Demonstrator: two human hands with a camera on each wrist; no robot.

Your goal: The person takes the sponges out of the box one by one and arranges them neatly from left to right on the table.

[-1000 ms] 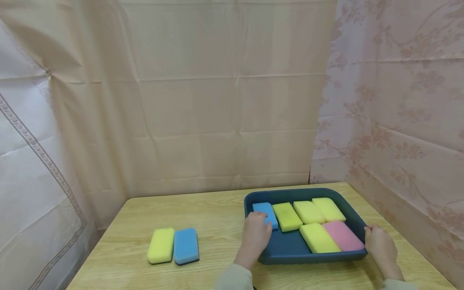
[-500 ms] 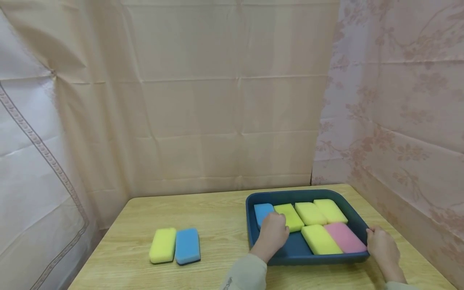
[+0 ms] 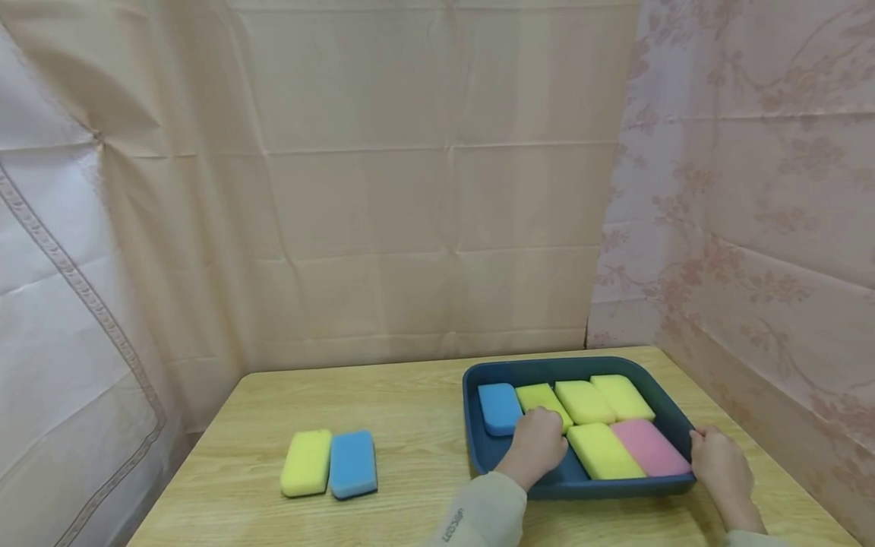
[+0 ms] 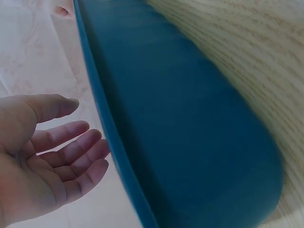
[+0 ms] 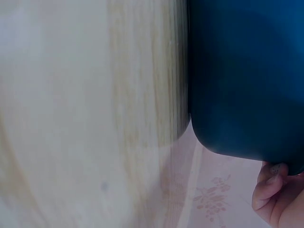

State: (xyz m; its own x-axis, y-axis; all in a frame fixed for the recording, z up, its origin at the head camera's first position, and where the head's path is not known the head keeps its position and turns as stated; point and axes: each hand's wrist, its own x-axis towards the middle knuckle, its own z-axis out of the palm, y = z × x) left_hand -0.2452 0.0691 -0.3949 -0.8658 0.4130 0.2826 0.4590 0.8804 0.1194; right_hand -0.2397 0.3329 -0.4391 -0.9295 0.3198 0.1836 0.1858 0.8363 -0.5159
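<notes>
In the head view, a dark blue tray (image 3: 581, 491) stands at the right of the table. It holds a blue sponge (image 3: 500, 409), a yellow-green sponge (image 3: 543, 399), several pale yellow sponges (image 3: 604, 453) and a pink sponge (image 3: 652, 447). My left hand (image 3: 540, 444) is over the tray's front left part, in front of the yellow-green sponge. The left wrist view shows that hand (image 4: 52, 156) with loosely bent fingers and nothing between them. My right hand (image 3: 721, 467) pinches the tray's right front corner; in the right wrist view its fingers (image 5: 270, 183) touch the rim.
A yellow sponge (image 3: 306, 463) and another blue sponge (image 3: 353, 464) lie side by side on the left of the wooden table (image 3: 225, 456). A beige curtain (image 3: 410, 190) hangs behind the table, and a flowered cloth (image 3: 752, 228) lines the right side.
My left hand has moved right, from the tray's left edge by the blue sponge to near the yellow-green sponge. The right hand stays at the tray corner.
</notes>
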